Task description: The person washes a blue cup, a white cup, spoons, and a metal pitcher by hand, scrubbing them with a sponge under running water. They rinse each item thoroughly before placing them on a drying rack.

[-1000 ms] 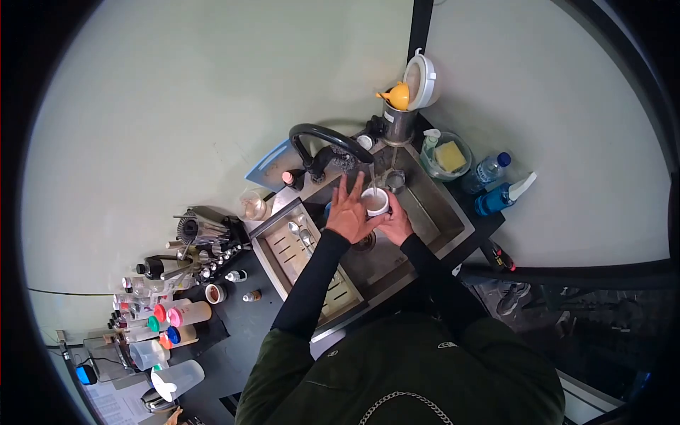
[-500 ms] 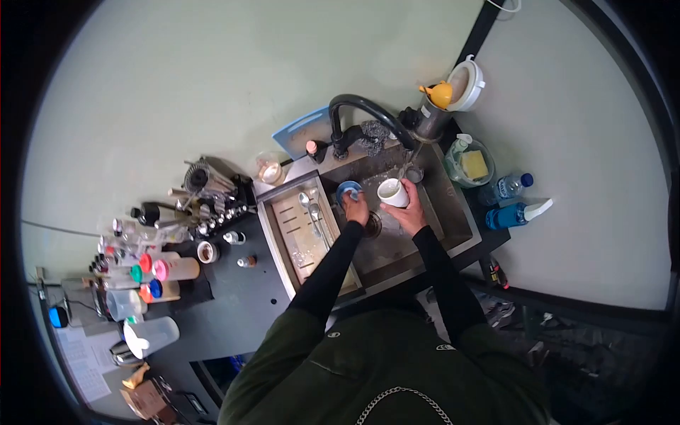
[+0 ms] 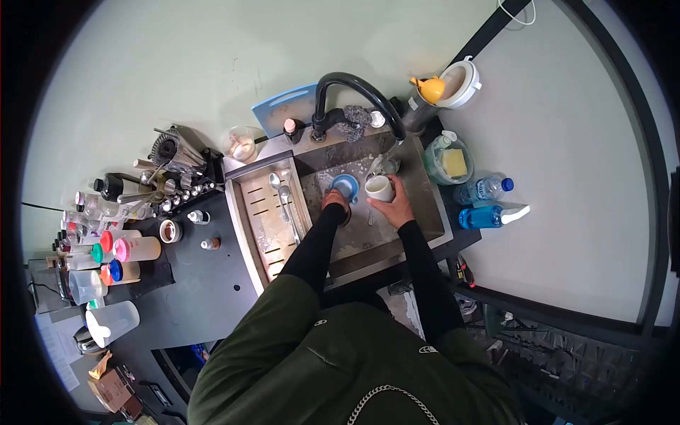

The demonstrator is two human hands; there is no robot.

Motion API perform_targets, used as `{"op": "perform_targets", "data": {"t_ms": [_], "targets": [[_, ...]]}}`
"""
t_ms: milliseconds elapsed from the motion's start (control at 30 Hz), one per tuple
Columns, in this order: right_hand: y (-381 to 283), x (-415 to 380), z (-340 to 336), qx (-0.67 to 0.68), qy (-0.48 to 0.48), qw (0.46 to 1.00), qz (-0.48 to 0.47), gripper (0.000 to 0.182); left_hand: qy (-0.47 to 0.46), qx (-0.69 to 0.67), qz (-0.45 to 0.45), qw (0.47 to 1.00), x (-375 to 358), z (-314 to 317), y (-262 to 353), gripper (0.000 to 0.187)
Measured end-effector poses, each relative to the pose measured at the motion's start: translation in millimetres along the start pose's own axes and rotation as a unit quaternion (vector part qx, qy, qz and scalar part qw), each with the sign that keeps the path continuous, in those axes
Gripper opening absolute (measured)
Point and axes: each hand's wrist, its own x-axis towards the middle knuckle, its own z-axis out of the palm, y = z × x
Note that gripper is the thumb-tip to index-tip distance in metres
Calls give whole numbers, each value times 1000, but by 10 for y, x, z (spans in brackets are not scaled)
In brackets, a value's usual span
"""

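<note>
Low over the sink (image 3: pixel 418 244), my left hand (image 3: pixel 335 199) grips the side of a blue cup (image 3: pixel 346 186), whose pale inside faces up. Just right of it, my right hand (image 3: pixel 398 206) is closed round a white cup (image 3: pixel 380 187) with its opening toward the camera. The two cups are close but apart. Behind the white cup, a clear glass (image 3: pixel 389 165) stands in the sink under the black faucet (image 3: pixel 365 86). Some of my left fingers are hidden by the cup and hand.
Spoons (image 3: pixel 285 202) lie on the slotted tray (image 3: pixel 258 230) at the sink's left. A blue cutting board (image 3: pixel 283 110) leans on the wall. To the right are a sponge (image 3: pixel 454 162) in a tub and a blue spray bottle (image 3: pixel 482 217). Bottles and utensils crowd the left counter.
The view has shifted, so the scene sits further left. My left hand has gone from over the blue cup to its side, and both cups have moved slightly toward me and right within the sink.
</note>
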Motion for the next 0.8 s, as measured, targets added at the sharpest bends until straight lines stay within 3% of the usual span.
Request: {"op": "perform_targets", "data": {"t_ms": [133, 200, 267, 333, 367, 433, 467, 533, 600, 667, 700, 733, 767, 800], "targets": [[144, -75, -62, -111, -31, 990, 87, 80, 5, 7, 96, 995, 112, 391, -118, 44], [258, -43, -39, -125, -42, 985, 110, 78, 17, -35, 94, 995, 50, 421, -82, 42], [323, 4, -60, -137, -55, 980, 131, 78, 146, -287, 54, 945, -32, 429, -50, 40], [54, 17, -158, -73, -119, 937, 321, 73, 150, -328, 37, 932, -165, 250, 20, 39], [81, 17, -185, -73, -119, 937, 320, 73, 154, -370, 20, 916, -242, 135, 63, 39], [138, 33, -223, 181, -189, 861, 436, 72, 179, -393, 52, 900, -315, 30, 58, 41], [165, 28, -231, 182, -190, 862, 434, 72, 203, -414, 84, 883, -357, -26, 52, 44], [45, 20, -253, 313, -198, 826, 425, 65, 188, -431, 124, 874, -434, -149, 58, 47], [-67, 57, -172, 304, -178, 848, 397, 64, 170, -446, 165, 863, -550, -270, 109, 49], [-136, 115, -53, 295, -158, 867, 368, 65, 33, -500, 266, 823, -780, -459, 284, 50], [-150, 169, 9, 152, -115, 941, 279, 66, 48, -467, 318, 824, -993, -636, 442, 49], [-165, 224, 55, 4, -66, 981, 180, 68, 49, -465, 321, 824, -899, -564, 465, 49], [-174, 260, 79, -115, -22, 992, 56, 75, -7, -503, 278, 819, -754, -471, 477, 46], [-257, 252, 94, -114, -20, 992, 54, 75, -65, -537, 231, 809, -655, -424, 487, 43]]}}
